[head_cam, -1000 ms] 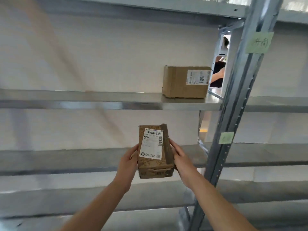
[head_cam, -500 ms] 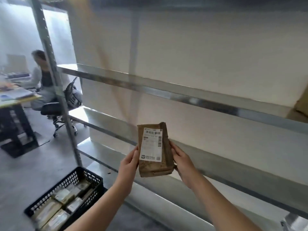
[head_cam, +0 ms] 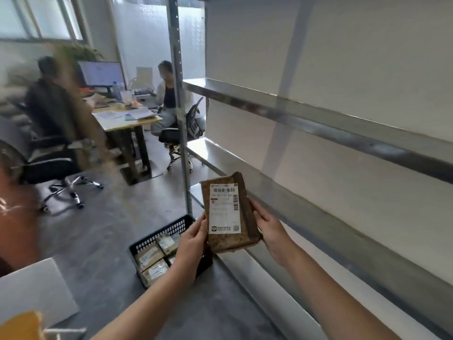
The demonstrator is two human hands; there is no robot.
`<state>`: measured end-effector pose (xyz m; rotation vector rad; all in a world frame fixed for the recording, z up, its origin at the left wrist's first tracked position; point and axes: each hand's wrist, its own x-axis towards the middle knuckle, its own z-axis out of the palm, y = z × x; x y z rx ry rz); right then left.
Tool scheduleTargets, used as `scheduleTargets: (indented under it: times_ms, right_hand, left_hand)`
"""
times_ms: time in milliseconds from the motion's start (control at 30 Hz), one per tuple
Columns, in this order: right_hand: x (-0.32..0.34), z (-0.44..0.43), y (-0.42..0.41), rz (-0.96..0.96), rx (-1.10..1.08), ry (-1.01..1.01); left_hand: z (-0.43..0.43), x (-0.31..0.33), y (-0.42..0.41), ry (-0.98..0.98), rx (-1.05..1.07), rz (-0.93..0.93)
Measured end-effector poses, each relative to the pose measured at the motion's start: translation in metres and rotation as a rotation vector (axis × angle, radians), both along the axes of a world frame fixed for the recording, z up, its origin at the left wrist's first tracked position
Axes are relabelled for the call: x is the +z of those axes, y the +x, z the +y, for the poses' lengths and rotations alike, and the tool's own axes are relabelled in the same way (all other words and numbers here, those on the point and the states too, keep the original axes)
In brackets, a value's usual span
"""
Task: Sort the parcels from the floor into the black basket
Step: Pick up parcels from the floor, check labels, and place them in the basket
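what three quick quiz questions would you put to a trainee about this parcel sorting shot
1. True or false: the brown parcel is held between the left hand and the right hand.
2. Where does the black basket stand? A: on the floor by the shelving post. B: on the desk. C: on a shelf.
3. Fill in: the held parcel's white label faces ___ the camera.
Key: 1 true. 2 A. 3 towards.
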<state>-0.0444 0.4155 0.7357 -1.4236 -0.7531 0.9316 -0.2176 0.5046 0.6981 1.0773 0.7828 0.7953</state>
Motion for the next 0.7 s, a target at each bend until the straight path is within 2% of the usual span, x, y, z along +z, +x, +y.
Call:
scheduleTargets:
  times_ms: [333, 700]
  right_hand:
    - [0.002, 0.061, 0.036, -0.042, 0.226, 0.036]
    - [0.002, 0.093, 0.066, 0.000, 0.380, 0.049]
  left_hand:
    - [0.019, 0.016, 0.014, 0.056, 0.229, 0.098]
    - [0.027, 0.025, 0.038, 0.066, 0.342, 0.094]
